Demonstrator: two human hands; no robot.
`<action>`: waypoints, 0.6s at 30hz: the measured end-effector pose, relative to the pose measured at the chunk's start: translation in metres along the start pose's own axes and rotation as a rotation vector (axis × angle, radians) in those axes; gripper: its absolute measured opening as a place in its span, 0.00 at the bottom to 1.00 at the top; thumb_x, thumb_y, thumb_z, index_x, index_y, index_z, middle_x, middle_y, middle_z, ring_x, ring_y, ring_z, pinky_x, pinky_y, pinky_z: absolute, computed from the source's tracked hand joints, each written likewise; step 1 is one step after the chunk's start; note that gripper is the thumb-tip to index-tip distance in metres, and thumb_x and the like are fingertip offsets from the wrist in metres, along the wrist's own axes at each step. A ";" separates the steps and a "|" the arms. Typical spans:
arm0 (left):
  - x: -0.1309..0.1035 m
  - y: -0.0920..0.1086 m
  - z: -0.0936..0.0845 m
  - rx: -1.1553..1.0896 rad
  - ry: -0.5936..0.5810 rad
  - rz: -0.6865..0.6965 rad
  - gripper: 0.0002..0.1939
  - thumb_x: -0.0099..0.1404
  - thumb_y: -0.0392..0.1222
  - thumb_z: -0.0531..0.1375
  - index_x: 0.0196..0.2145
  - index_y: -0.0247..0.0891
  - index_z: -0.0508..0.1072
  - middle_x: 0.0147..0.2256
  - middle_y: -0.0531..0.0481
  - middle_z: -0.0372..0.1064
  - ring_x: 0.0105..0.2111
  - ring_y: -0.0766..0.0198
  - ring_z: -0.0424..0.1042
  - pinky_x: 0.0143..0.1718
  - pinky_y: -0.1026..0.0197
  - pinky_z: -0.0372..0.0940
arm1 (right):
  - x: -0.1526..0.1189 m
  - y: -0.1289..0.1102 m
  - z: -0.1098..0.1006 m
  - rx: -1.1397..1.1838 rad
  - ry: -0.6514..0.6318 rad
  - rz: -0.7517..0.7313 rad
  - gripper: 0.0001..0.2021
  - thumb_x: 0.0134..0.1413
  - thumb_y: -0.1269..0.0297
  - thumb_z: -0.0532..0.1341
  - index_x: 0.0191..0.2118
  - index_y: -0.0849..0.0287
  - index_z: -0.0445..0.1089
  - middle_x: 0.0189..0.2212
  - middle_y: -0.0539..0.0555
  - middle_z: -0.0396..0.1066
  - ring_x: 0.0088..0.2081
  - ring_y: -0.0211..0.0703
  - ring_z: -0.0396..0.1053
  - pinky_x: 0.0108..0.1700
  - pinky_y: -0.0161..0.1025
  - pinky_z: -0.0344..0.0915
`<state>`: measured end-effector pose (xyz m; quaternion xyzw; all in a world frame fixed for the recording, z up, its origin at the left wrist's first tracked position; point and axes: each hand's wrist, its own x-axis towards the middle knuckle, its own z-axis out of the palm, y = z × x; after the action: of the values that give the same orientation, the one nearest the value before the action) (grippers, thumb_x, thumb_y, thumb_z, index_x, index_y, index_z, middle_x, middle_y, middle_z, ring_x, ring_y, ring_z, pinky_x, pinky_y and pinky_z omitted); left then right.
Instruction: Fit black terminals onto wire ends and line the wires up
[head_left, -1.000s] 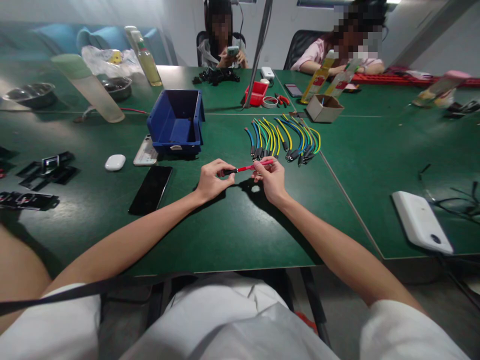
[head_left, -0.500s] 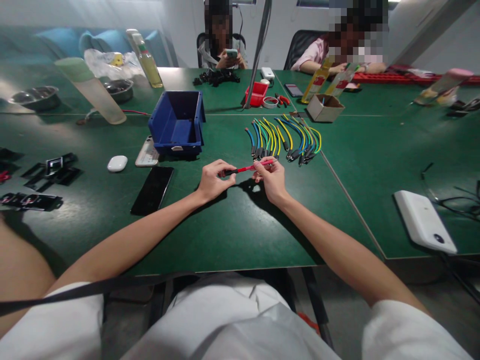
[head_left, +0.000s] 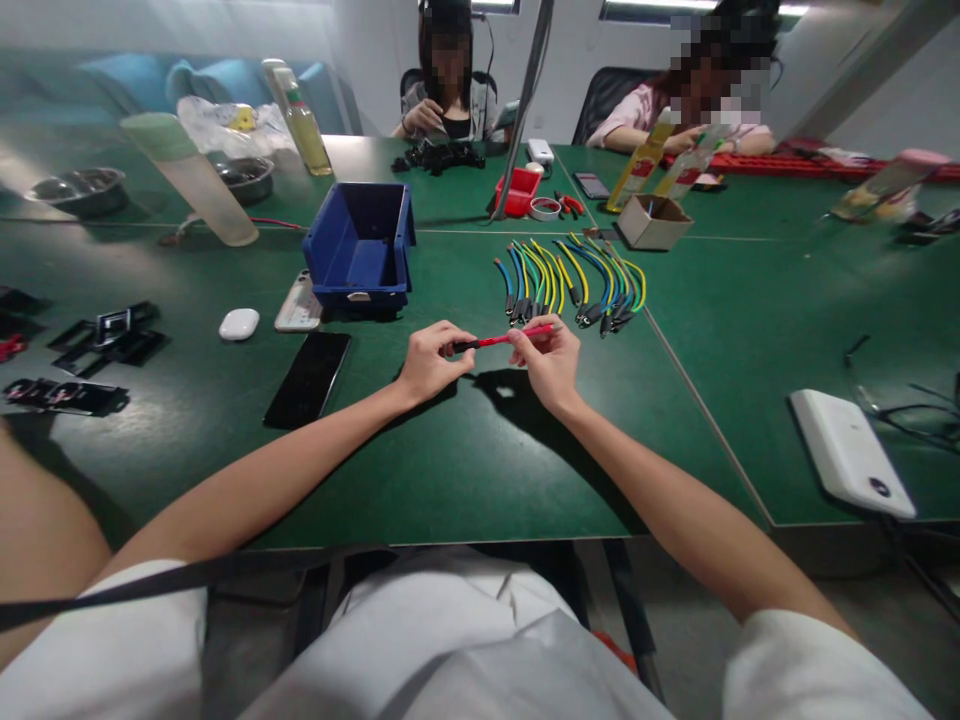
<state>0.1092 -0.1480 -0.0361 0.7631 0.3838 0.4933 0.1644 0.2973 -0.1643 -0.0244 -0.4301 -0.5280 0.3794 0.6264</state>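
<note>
Between my hands, above the green table, a short red wire with a black sleeved end is held nearly level. The fingers and thumb of my left hand are closed on its black end. My right hand pinches the red part toward the other end, and its tip shows past the fingers. Just beyond my right hand lies a row of several short blue, green and yellow wires with black sleeved ends, some showing metal terminals.
A blue bin stands left of the wires, near a black phone and a white earbud case. Farther back are a red holder and a small cardboard box. A white power bank lies right. Two people sit opposite.
Both my hands keep their grip on the red wire, almost in place. The person opposite has moved their hands apart, one holding a phone to the side. The view has shifted slightly.
</note>
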 end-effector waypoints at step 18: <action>-0.001 0.003 -0.002 -0.047 -0.012 0.100 0.07 0.56 0.34 0.63 0.34 0.36 0.77 0.30 0.50 0.72 0.24 0.70 0.64 0.26 0.66 0.62 | -0.003 0.002 0.004 0.097 -0.025 0.101 0.18 0.46 0.52 0.70 0.31 0.55 0.62 0.20 0.44 0.68 0.17 0.34 0.65 0.19 0.31 0.60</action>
<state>0.1086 -0.1513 -0.0337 0.7802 0.3324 0.5053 0.1599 0.2927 -0.1656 -0.0265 -0.4206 -0.4943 0.4412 0.6198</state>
